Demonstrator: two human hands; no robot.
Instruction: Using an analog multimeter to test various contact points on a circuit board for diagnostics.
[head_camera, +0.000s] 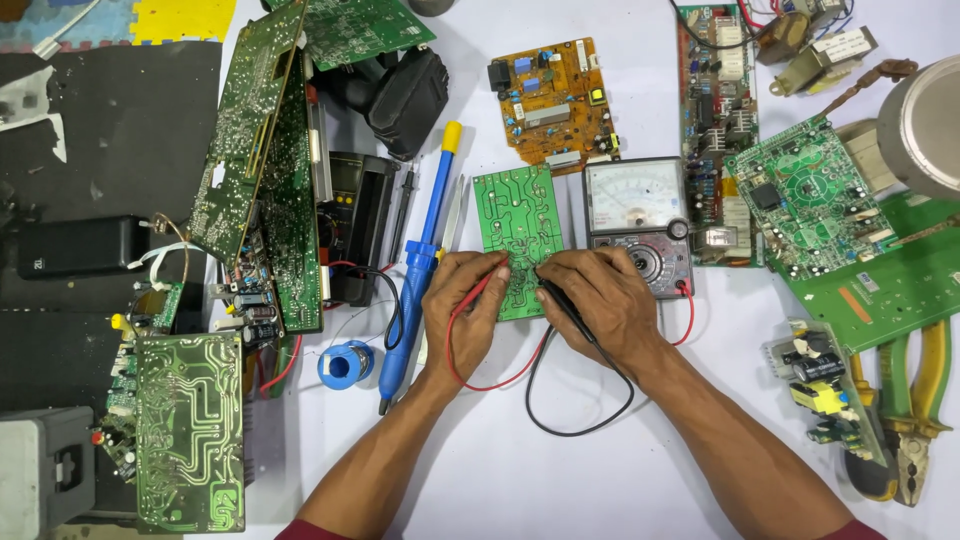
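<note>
Here, left to right, as we find them about our two grips:

1. Upright green boards (262, 150), well to the left of our left hand; untouched.
2. Solder spool (346, 364), blue, down and left of that hand.
3. Soldering iron (424, 262), blue with a yellow cap, lying just beside our left wrist; not held.
4. Left hand (466, 305), fingers closed on the red probe (482, 290), tip bearing on the lower left of the board.
5. Small green circuit board (518, 235), track side up, flat on the white table (560, 470), directly under both grips.
6. Right hand (592, 298), fingers closed on the black probe (566, 310), tip meeting the board just right of the red one.
7. Analogue multimeter (638, 222), touching the board's right edge, just above our right hand; both leads loop back from it beneath our wrists.
8. Further green boards (812, 195) and yellow-handled pliers (915, 400), well right.

Handling note, our judgement: we should rest both palms on the table, keep each tip on one solder pad only, keep the two tips apart, and lift our eyes to the dial without shifting pressure.
</note>
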